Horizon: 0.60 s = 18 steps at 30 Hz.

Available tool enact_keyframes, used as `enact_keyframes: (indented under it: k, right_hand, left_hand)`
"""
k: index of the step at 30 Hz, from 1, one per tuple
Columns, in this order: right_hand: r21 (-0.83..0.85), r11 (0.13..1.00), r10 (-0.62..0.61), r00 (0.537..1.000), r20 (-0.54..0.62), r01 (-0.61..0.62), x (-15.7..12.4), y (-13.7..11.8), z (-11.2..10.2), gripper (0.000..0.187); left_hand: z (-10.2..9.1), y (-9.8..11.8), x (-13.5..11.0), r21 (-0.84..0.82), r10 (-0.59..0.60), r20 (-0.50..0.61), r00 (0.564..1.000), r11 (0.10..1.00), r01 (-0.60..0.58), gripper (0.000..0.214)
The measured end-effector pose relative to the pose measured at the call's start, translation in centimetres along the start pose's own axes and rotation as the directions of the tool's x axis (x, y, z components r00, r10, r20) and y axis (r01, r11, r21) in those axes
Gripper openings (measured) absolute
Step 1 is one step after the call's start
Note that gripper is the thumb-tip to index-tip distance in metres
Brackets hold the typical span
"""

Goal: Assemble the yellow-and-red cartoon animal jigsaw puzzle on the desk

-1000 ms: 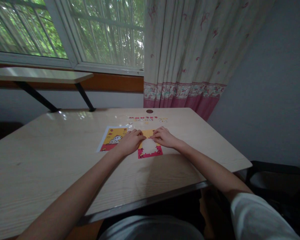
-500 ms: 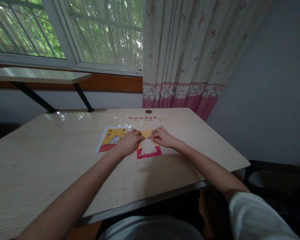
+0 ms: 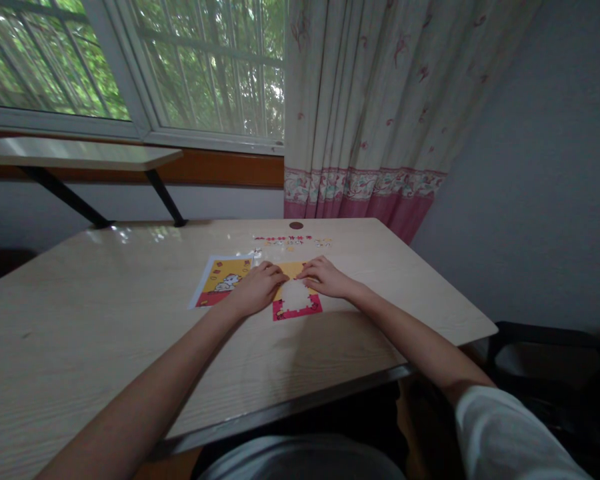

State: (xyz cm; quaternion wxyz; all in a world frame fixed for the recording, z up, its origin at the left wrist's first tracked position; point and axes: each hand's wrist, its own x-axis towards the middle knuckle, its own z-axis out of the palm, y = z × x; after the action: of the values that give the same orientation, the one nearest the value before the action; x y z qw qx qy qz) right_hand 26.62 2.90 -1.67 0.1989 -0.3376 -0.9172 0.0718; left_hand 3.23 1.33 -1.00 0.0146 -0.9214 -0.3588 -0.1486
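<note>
**Puzzle frame partly built, middle still bare**

Both hands lie on a small jigsaw puzzle (image 3: 297,299) near the middle of the table (image 3: 105,333). The left hand (image 3: 257,288) rests palm down on the puzzle's left edge, fingers curled and pressing at the top left. The right hand (image 3: 324,277) lies on the top right part, fingers stretched toward the left hand, so that the fingertips of both almost meet over the yellow upper strip. Whether either hand pinches a piece I cannot tell; the fingers hide it.

As I judge it, the border is joined: a red band along the bottom and yellow along the top show as one frame. The centre is a pale, ragged gap where the table shows through, so the inner pieces are not yet laid. Further back, a row of loose pieces (image 3: 290,240) lies spread out, well apart from the hands. Just left of the puzzle lies a printed picture sheet (image 3: 219,281) with a white figure on yellow and red, partly under the left wrist.
</note>
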Motion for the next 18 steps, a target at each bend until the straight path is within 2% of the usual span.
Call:
enact_keyframes:
  k: [9,14,18]
  right_hand:
    - [0.020,1.000,0.004,1.000,-0.003,-0.003,0.0,0.3,0.2,0.021]
    - [0.083,0.994,0.075,0.994,-0.084,-0.068,1.0,1.4,0.1,0.019]
    - [-0.013,0.983,0.180,0.981,-0.072,-0.181,3.5,3.0,-0.1,0.022]
  left_hand:
    - [0.2,0.0,0.0,0.033,0.000,0.015,1.000,0.999,0.000,0.030]
    - [0.2,0.0,0.1,0.065,-0.005,0.030,1.000,0.998,0.003,0.030]
    - [0.2,0.2,0.0,0.089,0.000,0.018,1.000,0.996,-0.002,0.030]
